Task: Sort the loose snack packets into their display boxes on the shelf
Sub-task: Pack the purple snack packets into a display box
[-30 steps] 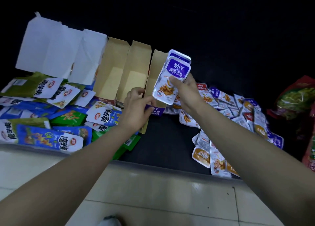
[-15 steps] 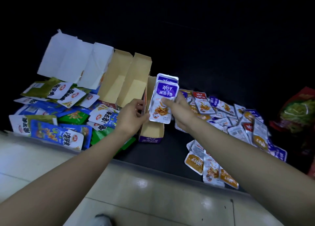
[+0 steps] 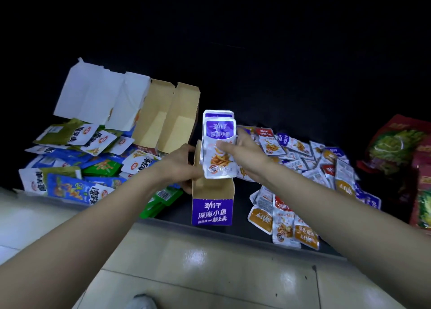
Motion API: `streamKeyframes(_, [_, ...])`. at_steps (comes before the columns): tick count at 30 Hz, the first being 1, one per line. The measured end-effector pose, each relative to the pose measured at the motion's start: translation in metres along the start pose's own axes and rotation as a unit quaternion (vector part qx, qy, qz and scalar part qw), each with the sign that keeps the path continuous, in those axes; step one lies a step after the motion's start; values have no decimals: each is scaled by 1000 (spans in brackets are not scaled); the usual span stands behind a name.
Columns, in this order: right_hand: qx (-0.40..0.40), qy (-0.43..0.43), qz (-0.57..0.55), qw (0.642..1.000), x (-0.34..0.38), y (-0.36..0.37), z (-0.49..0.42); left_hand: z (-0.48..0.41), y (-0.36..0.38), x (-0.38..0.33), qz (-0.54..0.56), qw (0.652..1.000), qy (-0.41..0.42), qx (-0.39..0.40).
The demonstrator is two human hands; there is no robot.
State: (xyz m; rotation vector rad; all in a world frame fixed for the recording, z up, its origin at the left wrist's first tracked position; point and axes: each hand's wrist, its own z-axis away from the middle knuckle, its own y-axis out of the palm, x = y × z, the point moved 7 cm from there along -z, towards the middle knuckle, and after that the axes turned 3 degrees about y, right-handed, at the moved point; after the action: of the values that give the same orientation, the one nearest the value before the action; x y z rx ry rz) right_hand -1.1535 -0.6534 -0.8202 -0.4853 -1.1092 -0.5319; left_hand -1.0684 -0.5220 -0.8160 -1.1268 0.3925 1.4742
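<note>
Holding packet stack point(image 3: 218, 131) over purple box point(image 3: 212, 212), right hand point(image 3: 245, 153)

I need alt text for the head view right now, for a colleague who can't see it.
The right hand holds a stack of purple snack packets upright over the open top of a purple display box, which the left hand grips by its side. Heaped blue and green packets lie to the left, small silver packets to the right.
</note>
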Motion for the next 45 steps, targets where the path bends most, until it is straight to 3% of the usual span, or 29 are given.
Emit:
streamKeyframes(5, [-60, 3, 68, 996, -15, 15, 9, 7, 5, 10, -8, 1000, -2, 5])
streamKeyframes(10, [-28, -19, 170, 985, -9, 24, 2, 5, 0, 18, 16, 999, 5, -51])
streamKeyframes(15, [-22, -8, 333, 943, -19, 23, -3, 2, -9, 20, 0, 990, 56, -129])
streamKeyframes(20, [-66, -28, 470, 879, -11, 13, -4, -2, -5, 19, 3, 987, 75, -141])
streamKeyframes(22, [-53, -6, 419, 906, -12, 8, -3, -1, -5, 19, 3, 987, 80, -142])
streamKeyframes(24, [-25, 13, 274, 961, -18, 5, -1, 1, -6, 21, 11, 987, 81, -142])
streamKeyframes(26, [19, 28, 177, 984, -25, 6, -3, 2, -6, 23, 18, 986, 85, -142])
streamKeyframes(29, [35, 42, 180, 982, -30, 3, -6, 4, -8, 23, 24, 983, 104, -150])
streamKeyframes(34, [13, -31, 221, 975, -21, 5, -5, 9, -9, 17, 7, 979, 139, -148])
streamKeyframes(40, [51, 25, 118, 991, -39, 18, -6, 7, -9, 23, -9, 984, 116, -133])
streamKeyframes(45, [68, -2, 162, 984, -34, 21, 1, 12, -14, 26, -21, 979, 127, -158])
